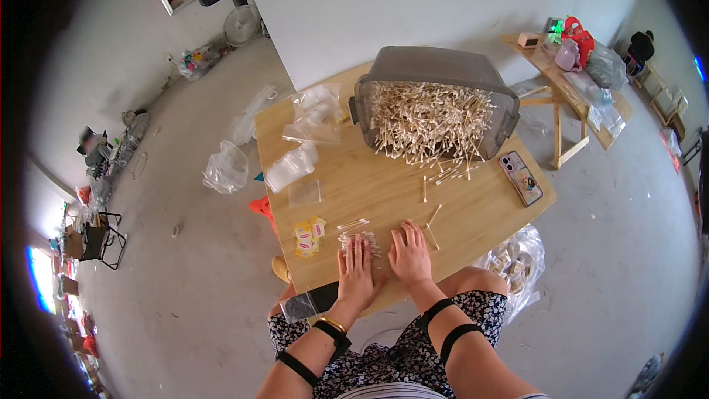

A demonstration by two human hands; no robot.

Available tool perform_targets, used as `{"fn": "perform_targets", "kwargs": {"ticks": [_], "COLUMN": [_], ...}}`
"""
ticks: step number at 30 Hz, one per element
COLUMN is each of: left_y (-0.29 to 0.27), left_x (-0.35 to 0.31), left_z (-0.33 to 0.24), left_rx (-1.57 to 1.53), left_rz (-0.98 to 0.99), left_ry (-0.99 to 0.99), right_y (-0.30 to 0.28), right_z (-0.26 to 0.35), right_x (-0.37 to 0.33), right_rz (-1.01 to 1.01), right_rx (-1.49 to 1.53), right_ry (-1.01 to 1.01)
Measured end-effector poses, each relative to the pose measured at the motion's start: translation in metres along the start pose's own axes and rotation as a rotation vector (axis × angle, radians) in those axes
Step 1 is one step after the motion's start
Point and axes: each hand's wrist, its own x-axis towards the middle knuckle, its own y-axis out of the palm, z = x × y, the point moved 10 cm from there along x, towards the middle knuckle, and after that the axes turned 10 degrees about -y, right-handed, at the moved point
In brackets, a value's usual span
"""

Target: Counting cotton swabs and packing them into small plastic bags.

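Observation:
My left hand lies with its fingers stretched out over a small bunch of cotton swabs near the table's front edge. Part of that bunch is hidden under the fingers. To its right, my right hand rests palm down on the wooden table, fingers extended. A few loose swabs lie just beyond and beside its fingertips. At the back, a grey plastic bin is tipped on its side toward me. A large heap of cotton swabs fills it and spills over its rim.
Yellow-and-white labels lie left of my left hand. Clear plastic bags are stacked along the left edge. A phone sits at the right, a black flat item at the front. Below right stands a filled clear bag.

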Motion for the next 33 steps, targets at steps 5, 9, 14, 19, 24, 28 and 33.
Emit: {"fn": "perform_targets", "kwargs": {"ticks": [5,9,14,19,24,28,33], "left_y": [-0.001,-0.018,-0.015,-0.008,-0.010,-0.018,-0.019], "left_x": [-0.020,-0.002,0.014,-0.027,-0.001,0.037,0.047], "left_z": [-0.004,0.001,0.012,-0.003,0.003,0.010,0.008], "left_rx": [0.063,-0.021,-0.064,-0.075,0.020,-0.030,-0.036], "left_rz": [-0.018,-0.064,-0.048,-0.023,-0.020,-0.097,-0.080], "left_ry": [0.026,0.044,0.047,0.103,0.061,0.022,0.025], "right_y": [-0.002,-0.002,-0.004,-0.005,-0.003,0.002,0.004], "right_z": [0.000,-0.001,0.007,0.002,0.000,0.000,-0.003], "right_x": [0.000,-0.001,0.002,0.000,0.001,0.002,-0.003], "right_rz": [-0.006,0.004,-0.005,-0.006,0.005,0.021,0.032], "right_rx": [-0.003,0.008,0.008,0.020,0.015,0.005,0.027], "right_ry": [0.002,0.000,-0.024,-0.001,0.004,0.007,0.009]}}
